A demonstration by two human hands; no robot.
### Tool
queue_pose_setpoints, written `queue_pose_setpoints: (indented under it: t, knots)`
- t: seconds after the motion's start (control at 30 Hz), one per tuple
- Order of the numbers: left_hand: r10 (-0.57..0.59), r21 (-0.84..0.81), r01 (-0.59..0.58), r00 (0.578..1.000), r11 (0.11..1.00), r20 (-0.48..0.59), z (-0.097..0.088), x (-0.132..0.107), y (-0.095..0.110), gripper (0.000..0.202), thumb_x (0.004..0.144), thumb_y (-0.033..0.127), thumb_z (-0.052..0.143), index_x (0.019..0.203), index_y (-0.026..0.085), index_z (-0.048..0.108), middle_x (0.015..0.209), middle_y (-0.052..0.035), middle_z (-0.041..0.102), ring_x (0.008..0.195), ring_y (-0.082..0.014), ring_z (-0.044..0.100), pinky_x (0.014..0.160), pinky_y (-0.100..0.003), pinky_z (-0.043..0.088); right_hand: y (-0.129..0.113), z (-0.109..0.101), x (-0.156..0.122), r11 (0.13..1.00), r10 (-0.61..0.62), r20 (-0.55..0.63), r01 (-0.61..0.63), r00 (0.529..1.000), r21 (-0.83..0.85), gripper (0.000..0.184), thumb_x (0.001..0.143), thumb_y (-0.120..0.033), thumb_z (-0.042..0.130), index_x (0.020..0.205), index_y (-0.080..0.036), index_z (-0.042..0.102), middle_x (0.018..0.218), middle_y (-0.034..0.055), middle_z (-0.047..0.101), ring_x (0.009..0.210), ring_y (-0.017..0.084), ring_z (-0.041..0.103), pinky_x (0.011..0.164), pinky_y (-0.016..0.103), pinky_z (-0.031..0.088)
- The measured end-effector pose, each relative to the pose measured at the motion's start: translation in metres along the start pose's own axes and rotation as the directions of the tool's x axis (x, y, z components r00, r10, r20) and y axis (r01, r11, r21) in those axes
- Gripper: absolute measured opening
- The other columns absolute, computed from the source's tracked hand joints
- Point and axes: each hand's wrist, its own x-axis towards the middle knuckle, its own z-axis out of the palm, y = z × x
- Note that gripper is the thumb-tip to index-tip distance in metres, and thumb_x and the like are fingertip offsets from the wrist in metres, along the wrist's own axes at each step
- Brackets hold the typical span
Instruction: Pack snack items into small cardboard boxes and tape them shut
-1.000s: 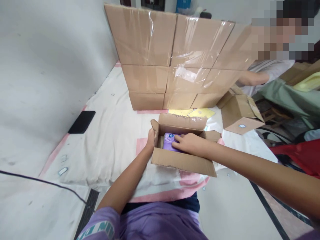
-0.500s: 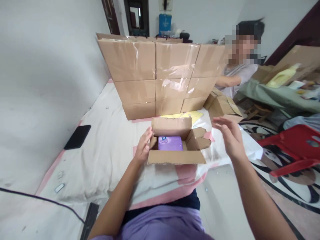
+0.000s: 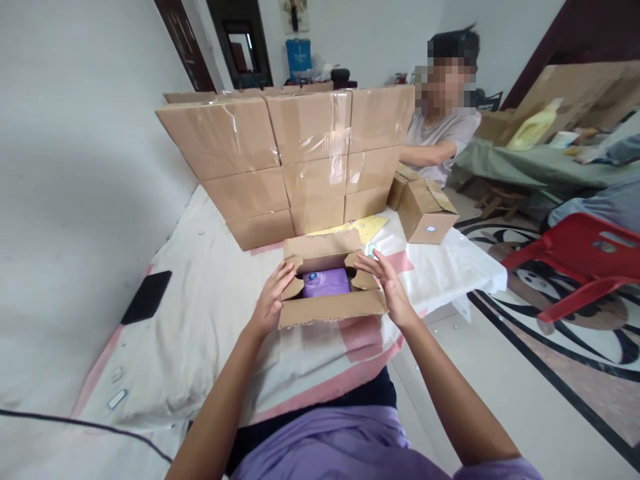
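Note:
In front of me an open cardboard box [image 3: 333,311] stands on the cloth-covered table, and a purple package [image 3: 327,283] lies inside it. My left hand [image 3: 273,293] rests with fingers stretched out against the left end flap, which is folded inward. On the other end, my right hand [image 3: 387,283] lies with straight fingers on the right flap, bent in over the opening. The two long flaps, near and far, stand outward.
Behind the box rises a wall of stacked taped cartons [image 3: 320,133]. More cartons [image 3: 427,210] sit at the right table edge, near a seated person [image 3: 440,133]. A black phone-like slab [image 3: 147,297] lies left; a red chair [image 3: 575,260] stands right.
My right hand has come in from the right onto the box, and the right end flap now bends inward. The view has turned somewhat to the right. My left hand stays at the left end.

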Motion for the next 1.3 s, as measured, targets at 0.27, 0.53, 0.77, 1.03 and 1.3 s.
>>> queue_pose_setpoints:
  t: [0.27, 0.53, 0.77, 1.03, 1.3]
  knots:
    - [0.032, 0.153, -0.047, 0.995, 0.987, 0.097, -0.014, -0.011, 0.005, 0.058, 0.105, 0.047, 0.041, 0.158, 0.027, 0.045, 0.162, -0.0133, 0.047, 0.155, -0.0357, 0.035, 0.121, -0.058, 0.036, 0.015, -0.012, -0.030, 0.959, -0.085, 0.002, 0.082, 0.996, -0.270, 0.047, 0.098, -0.060, 0.060, 0.138, -0.035, 0.062, 0.160, 0.0052, 0.051, 0.155, 0.034, 0.035, 0.125, 0.061, 0.029]
    - [-0.608, -0.319, 0.518, 0.695, 0.793, -0.384, 0.034, -0.002, 0.014, 0.044, 0.100, 0.051, 0.055, 0.133, 0.027, 0.073, 0.164, -0.0050, 0.045, 0.156, -0.0302, 0.035, 0.128, -0.045, 0.033, 0.024, 0.013, 0.002, 0.980, 0.194, -0.477, -0.194, 0.857, 0.049, 0.035, 0.088, -0.044, 0.069, 0.118, -0.029, 0.057, 0.135, 0.0102, 0.063, 0.131, 0.030, 0.059, 0.115, 0.055, 0.045]
    - [-0.531, -0.309, 0.436, 0.750, 0.846, -0.396, 0.038, -0.006, 0.025, 0.048, 0.104, 0.048, 0.048, 0.144, 0.026, 0.064, 0.158, -0.0082, 0.054, 0.152, -0.0289, 0.042, 0.131, -0.048, 0.028, 0.034, 0.021, 0.006, 0.972, 0.225, -0.373, -0.179, 0.900, 0.154, 0.051, 0.088, -0.035, 0.061, 0.139, -0.030, 0.055, 0.152, 0.0070, 0.057, 0.145, 0.027, 0.050, 0.127, 0.053, 0.033]
    - [-0.505, -0.098, 0.496, 0.830, 0.863, -0.236, 0.005, 0.007, 0.017, 0.080, 0.098, 0.038, 0.060, 0.166, 0.029, 0.020, 0.152, -0.0161, 0.055, 0.153, -0.0314, 0.040, 0.125, -0.062, 0.028, 0.050, 0.021, 0.001, 0.971, 0.230, -0.403, -0.235, 0.886, 0.039, 0.051, 0.093, -0.044, 0.057, 0.142, -0.029, 0.056, 0.154, 0.0083, 0.057, 0.147, 0.029, 0.049, 0.126, 0.056, 0.037]
    - [-0.484, -0.213, 0.458, 0.870, 0.863, -0.092, -0.015, 0.042, 0.013, 0.051, 0.090, 0.036, 0.064, 0.140, 0.024, 0.061, 0.112, -0.0089, 0.068, 0.108, -0.0240, 0.066, 0.102, -0.045, 0.051, 0.048, 0.023, 0.001, 0.964, 0.234, -0.463, -0.267, 0.855, -0.006, 0.049, 0.093, -0.053, 0.060, 0.134, -0.027, 0.063, 0.147, 0.0106, 0.062, 0.142, 0.031, 0.054, 0.120, 0.055, 0.043]
